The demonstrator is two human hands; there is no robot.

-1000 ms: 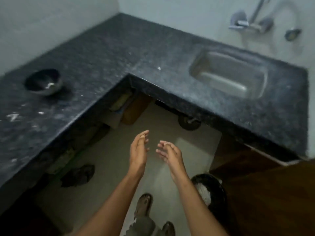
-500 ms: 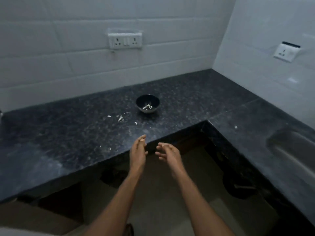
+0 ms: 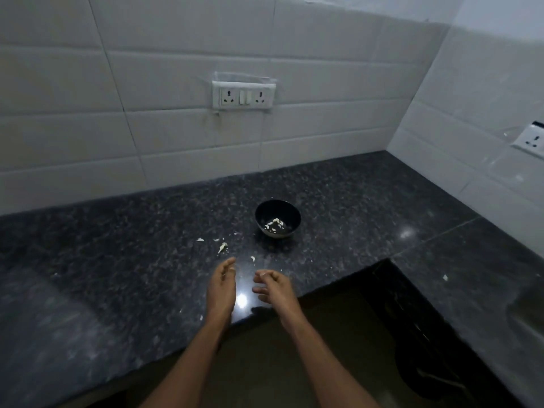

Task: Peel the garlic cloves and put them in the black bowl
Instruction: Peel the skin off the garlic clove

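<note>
A dark speckled granite table (image 3: 123, 260) fills the middle of the frame, bending into an L along the right side, with white tiled walls behind it. Just right of centre sits a small round black bowl (image 3: 278, 218) with a few pale garlic pieces (image 3: 274, 224) lying in its bottom. To the lower left of the bowl, thin whitish scraps of garlic skin (image 3: 222, 247) are scattered on the table, well apart from each other.

In the lower centre, two bare forearms reach up from the bottom edge. The left hand (image 3: 221, 290) is held edge-on over the front edge of the table, its fingers straight and close together, its grip loose and empty as far as can be seen. The right hand (image 3: 275, 288) is just beside it, not touching, with the fingers curled inward; whether its grip pinches anything cannot be told. Both hands are near the bowl but clearly short of it.

A white double wall socket (image 3: 242, 96) sits on the tiles at upper centre, and a second white socket (image 3: 531, 139) is at the right edge.
</note>
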